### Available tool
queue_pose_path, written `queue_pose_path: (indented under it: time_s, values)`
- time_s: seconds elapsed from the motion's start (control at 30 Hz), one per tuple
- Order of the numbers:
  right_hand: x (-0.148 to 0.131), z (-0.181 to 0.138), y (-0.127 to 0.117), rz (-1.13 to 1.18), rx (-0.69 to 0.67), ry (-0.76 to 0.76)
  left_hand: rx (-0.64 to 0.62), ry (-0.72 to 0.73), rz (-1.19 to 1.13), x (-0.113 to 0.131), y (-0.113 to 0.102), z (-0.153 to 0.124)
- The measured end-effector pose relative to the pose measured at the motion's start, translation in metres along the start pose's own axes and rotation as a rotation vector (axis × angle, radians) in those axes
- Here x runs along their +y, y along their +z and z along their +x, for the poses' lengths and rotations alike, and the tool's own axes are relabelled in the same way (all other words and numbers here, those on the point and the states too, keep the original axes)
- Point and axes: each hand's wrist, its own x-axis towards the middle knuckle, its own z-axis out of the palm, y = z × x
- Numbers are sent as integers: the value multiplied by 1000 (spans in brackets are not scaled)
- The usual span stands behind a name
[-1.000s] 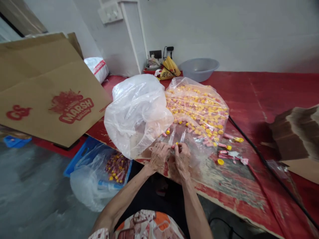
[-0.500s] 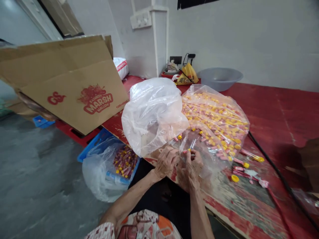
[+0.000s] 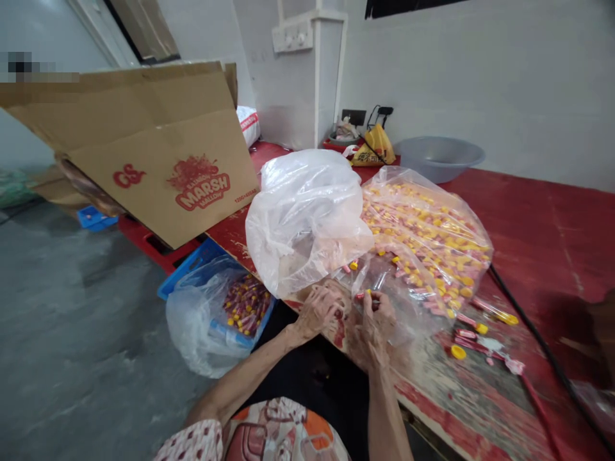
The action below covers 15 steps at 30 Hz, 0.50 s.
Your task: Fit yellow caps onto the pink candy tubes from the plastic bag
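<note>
Clearly, cardboard box (image 3: 158,160) reads "MARSH", beside left hand (image 3: 319,310)

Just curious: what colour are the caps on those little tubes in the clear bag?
Yellow caps, clearest in the head view.

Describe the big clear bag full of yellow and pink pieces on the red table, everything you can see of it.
The clear bag is thin, crinkled, glossy plastic, lying slumped on the red table. It is packed with small pink tubes with yellow caps. Its near, emptier end trails toward the right hand, whose fingers pinch one small piece at that end. A cloudy white bag leans against its left side. A few loose pieces lie beside it.
</note>
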Motion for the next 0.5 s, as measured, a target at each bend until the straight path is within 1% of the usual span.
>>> queue_pose_path:
  time_s: [0.07, 0.13, 0.23, 0.27, 0.33, 0.4, 0.43, 0.5]
  values:
    - [-2, -1, -1, 14, 56, 19, 26, -40, -25, -6, -11, -6]
    - [-2, -2, -1, 19, 116, 33, 111, -100, -17, -16, -31, -20]
    - [0, 0, 1, 36, 89, 47, 250, -224, 89, -43, -70, -57]
    - [2, 0, 2, 45, 72, 58, 264, -281, 138, -54, -82, -72]
    - [4, 2, 3, 54, 66, 76, 242, -390, 233, -78, -102, -101]
    - [6, 3, 5, 49, 71, 81, 251, -484, 304, -95, -113, -120]
    - [6, 3, 6, 45, 66, 75, 271, -523, 315, -99, -115, -123]
    - [6, 3, 7, 36, 57, 57, 316, -543, 283, -98, -112, -116]
